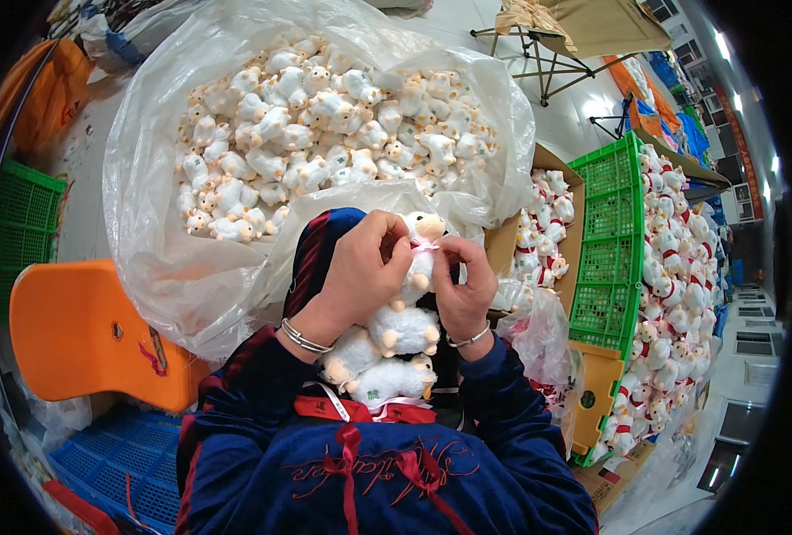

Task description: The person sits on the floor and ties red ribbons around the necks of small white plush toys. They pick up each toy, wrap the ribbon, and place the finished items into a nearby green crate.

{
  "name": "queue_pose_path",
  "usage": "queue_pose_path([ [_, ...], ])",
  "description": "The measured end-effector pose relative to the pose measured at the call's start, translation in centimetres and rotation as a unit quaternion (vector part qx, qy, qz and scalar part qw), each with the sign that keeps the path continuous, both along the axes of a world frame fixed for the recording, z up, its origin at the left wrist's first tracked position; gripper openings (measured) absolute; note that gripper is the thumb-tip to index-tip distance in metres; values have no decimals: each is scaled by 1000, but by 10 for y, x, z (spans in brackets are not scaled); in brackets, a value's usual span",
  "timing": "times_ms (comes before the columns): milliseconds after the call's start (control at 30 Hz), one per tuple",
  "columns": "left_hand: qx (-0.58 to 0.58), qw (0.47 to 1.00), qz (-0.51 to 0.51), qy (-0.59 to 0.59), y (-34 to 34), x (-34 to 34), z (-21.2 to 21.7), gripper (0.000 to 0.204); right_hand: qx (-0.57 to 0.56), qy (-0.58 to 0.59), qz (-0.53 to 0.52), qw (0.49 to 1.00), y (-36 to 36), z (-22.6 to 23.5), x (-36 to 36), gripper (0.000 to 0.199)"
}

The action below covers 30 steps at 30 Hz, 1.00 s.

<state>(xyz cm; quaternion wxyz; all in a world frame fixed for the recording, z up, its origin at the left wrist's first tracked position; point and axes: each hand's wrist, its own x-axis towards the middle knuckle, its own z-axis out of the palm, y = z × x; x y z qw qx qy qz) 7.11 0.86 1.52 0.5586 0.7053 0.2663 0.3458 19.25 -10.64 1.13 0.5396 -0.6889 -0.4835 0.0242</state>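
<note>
A small white plush sheep [425, 225] with a beige face stands upright above my lap, a thin pink ribbon [424, 247] across its neck. My left hand [365, 269] pinches at the ribbon on the left of the neck, its fingertips closed. On the other side, my right hand [465, 283] has thumb and fingers pressed together at the ribbon's right part. How the ribbon is looped behind the fingers is hidden. More plush sheep [403, 331] lie on my lap below my hands. Red and white ribbons [373, 410] rest against my waist.
Ahead, a large clear plastic bag [137, 169] lies spread, heaped with plush sheep. To the right stand a cardboard box [567, 174] of ribboned sheep and a green crate [605, 241], with more ribboned sheep beyond. An orange chair [84, 330] and a blue crate [124, 468] are at left.
</note>
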Motion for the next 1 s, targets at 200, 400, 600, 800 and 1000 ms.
queue_pose_path([
  [200, 80, 996, -29, 41, 8, 3, 0, 16, 25, -38, 11, 999, 7, -1, -3, 24],
  [400, 54, 998, -41, 6, 4, 2, 4, 10, -88, 246, 2, 965, -10, -3, 39, 31],
  [600, 34, 998, -58, 0, 3, 3, 5, 10, -178, 411, 81, 890, -16, 4, 56, 45],
  [800, 28, 995, -68, 64, 7, 1, 14, 19, -181, 410, 72, 891, 0, 9, 44, 35],
  [1000, -3, 995, -92, 29, 6, 1, 10, 15, -131, 395, 80, 906, 1, 19, 41, 22],
])
